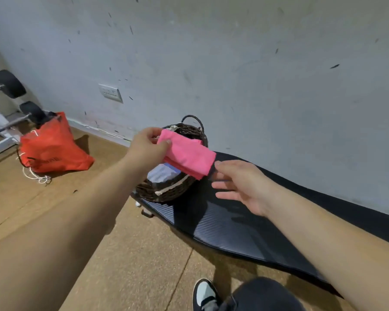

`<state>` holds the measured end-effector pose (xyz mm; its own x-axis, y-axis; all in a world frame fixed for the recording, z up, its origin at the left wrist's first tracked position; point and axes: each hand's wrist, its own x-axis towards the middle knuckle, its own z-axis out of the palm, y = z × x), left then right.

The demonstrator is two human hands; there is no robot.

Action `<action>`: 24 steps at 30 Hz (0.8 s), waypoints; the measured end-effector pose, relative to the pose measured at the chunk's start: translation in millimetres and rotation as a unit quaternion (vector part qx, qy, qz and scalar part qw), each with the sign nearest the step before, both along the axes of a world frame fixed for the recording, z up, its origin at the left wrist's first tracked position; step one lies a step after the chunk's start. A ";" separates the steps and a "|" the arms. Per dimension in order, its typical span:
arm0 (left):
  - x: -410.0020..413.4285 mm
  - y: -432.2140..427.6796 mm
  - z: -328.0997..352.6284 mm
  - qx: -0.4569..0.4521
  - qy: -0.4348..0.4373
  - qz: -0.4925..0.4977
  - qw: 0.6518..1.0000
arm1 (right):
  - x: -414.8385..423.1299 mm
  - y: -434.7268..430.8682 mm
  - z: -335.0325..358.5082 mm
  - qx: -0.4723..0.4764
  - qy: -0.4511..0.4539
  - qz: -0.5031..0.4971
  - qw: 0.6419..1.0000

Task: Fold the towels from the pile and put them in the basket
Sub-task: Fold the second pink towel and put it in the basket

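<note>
The fingers (153, 131) and thumb of your left hand (145, 145) pinch the left end of the folded pink towel (186, 153), holding it in the air over the wicker basket (166, 192). The towel slopes down towards the right, and its lower end hangs just past the basket's rim. Your right hand (241, 186) is beside that lower end, palm turned in, with fingers spread and relaxed. The index fingertip lies close to the towel's corner, but you cannot tell whether it touches. Inside the basket, below the pink towel, lies a pale folded towel (161, 175). The basket stands on the left end of a black padded bench (225, 223) set against the grey wall. On the floor to the left, well apart from the bench, sits a red bag (52, 151) with white cords. Your black-and-white shoe (203, 292) shows at the bottom edge.
</note>
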<state>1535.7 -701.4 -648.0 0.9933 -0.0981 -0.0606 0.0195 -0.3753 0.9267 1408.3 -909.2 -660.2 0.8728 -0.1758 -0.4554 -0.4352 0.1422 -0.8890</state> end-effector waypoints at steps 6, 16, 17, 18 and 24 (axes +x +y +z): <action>63.7 33.7 -8.9 0.119 0.029 0.015 0.992 | 44.5 26.6 2.7 -0.025 -0.002 0.015 1.000; 74.7 16.5 -43.6 0.529 -0.180 -0.041 0.828 | 51.0 19.9 -13.2 -0.076 0.014 0.027 0.997; 70.4 8.1 -43.0 0.512 -0.187 -0.063 0.836 | 51.9 19.7 -13.2 -0.076 0.013 0.025 0.997; 66.3 0.4 -44.6 0.495 -0.177 -0.082 0.847 | 52.7 19.5 -13.3 -0.076 0.012 0.023 0.997; 52.6 -3.7 -72.9 0.528 -0.111 -0.099 0.836 | 49.9 19.4 -15.0 -0.075 0.009 0.034 0.997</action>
